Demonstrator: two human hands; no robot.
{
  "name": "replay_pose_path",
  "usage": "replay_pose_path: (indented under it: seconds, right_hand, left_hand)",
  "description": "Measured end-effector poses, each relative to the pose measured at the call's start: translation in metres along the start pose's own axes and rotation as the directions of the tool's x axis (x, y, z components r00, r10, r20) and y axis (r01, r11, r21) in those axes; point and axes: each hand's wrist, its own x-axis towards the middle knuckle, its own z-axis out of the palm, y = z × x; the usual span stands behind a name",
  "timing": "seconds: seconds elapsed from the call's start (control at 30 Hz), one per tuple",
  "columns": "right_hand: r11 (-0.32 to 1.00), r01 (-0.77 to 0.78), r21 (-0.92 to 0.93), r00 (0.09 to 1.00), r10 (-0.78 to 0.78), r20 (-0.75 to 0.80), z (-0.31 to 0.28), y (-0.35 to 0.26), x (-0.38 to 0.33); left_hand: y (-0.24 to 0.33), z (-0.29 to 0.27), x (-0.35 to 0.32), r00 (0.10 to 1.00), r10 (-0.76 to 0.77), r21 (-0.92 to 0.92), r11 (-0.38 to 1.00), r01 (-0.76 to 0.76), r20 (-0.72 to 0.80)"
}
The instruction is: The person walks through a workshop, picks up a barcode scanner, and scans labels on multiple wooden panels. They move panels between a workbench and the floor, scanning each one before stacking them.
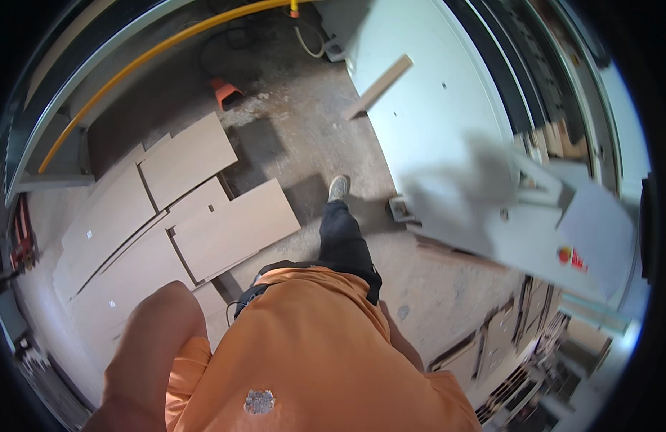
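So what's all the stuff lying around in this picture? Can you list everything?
Wooden panels: several, light beige, flat on the floor at left.
Machine table: one, pale grey, upper right.
Wood strip: one, light brown, on the machine table.
Hose: one, yellow, curving along the upper left.
Small stand: one, orange, on the floor at top.
Concrete floor: grey, dusty, centre.
Shirt: one, orange, lower centre.
Left arm: bare, lower left; hand out of view.
Shoe: one, pale, centre.

Dusty concrete floor (304, 137), stacked beige boards (167, 223) left, grey machine table (434, 122) right.
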Motion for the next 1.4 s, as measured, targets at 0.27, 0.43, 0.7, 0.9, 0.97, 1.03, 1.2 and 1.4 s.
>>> replay_pose_path:
  seconds: [0.27, 0.43, 0.7, 0.9, 0.97, 1.03, 1.2, 1.4]
  right_hand:
    - [0.833, 0.251, 0.493, 0.968, -0.231, -0.103, -0.317, -0.36, 0.317]
    - [0.972, 0.226, 0.071, 0.97, -0.231, 0.078, -0.339, -0.551, 0.459]
    - [0.623, 0.77, -0.138, 0.629, -0.777, 0.002, -0.228, -0.755, 0.54]
    - [0.765, 0.642, 0.053, 0.759, -0.644, 0.1, -0.2, -0.835, 0.565]
    - [0.789, 0.606, 0.099, 0.786, -0.613, 0.077, -0.207, -0.848, 0.582]
    - [0.707, 0.596, 0.381, 0.685, -0.695, 0.218, -0.209, -0.86, 0.594]
    - [0.814, 0.581, -0.014, 0.813, -0.58, 0.059, -0.174, -0.906, 0.573]
    - [0.83, 0.557, 0.039, 0.793, -0.518, -0.32, -0.238, -0.911, 0.517]
  left_hand:
    - [-0.155, 0.01, 0.007, 0.896, -0.265, 0.81, 0.39, 0.438, -0.356]
    - [-0.22, -0.052, -0.092, 0.424, -0.625, 0.71, -0.321, 0.627, -0.656]
    - [-0.358, -0.162, -0.144, 0.157, -0.661, 0.59, -0.506, 0.629, -0.734]
    - [-0.529, -0.241, -0.095, 0.201, -0.808, 0.733, -0.358, 0.579, -0.554]
    - [-0.577, -0.267, -0.089, 0.212, -0.818, 0.76, -0.355, 0.544, -0.534]
    - [-0.617, -0.29, -0.09, 0.281, -0.796, 0.792, -0.36, 0.493, -0.537]
    - [-0.687, -0.326, -0.094, 0.111, -0.815, 0.789, -0.502, 0.354, -0.568]
    - [-0.723, -0.339, -0.086, -0.036, -0.858, 0.831, -0.506, 0.233, -0.512]
